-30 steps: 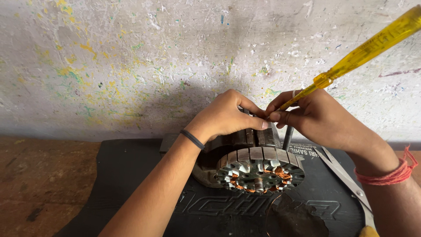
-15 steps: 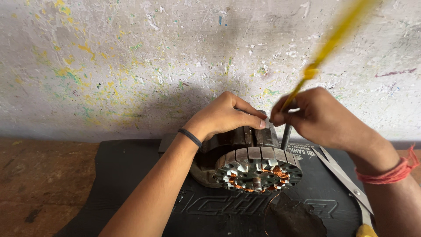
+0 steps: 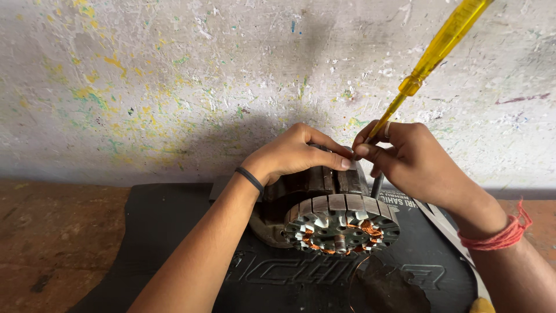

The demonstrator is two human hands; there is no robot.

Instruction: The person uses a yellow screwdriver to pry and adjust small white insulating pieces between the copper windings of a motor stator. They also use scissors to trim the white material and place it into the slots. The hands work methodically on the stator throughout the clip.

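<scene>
A round metal motor stator [image 3: 339, 217] with copper windings stands tilted on a black mat [image 3: 174, 232]. My left hand [image 3: 295, 153] rests over its top edge, fingers pressed on the laminations, a black band on the wrist. My right hand [image 3: 408, 159] grips a yellow-handled screwdriver [image 3: 431, 55]; its handle slants up to the right and its dark shaft [image 3: 377, 186] goes down beside the stator's right edge. The fingertips of both hands meet at the top of the stator. A red thread circles my right wrist.
A paint-flecked white wall [image 3: 174, 87] rises right behind the mat. The mat lies on a worn brown wooden surface [image 3: 52, 243]. A flat metal strip [image 3: 449, 229] lies on the mat at the right, and a yellow object [image 3: 480, 305] shows at the bottom edge.
The screwdriver handle has swung from a low slant toward the right to a steeper, more upright angle. My left hand stays on the stator.
</scene>
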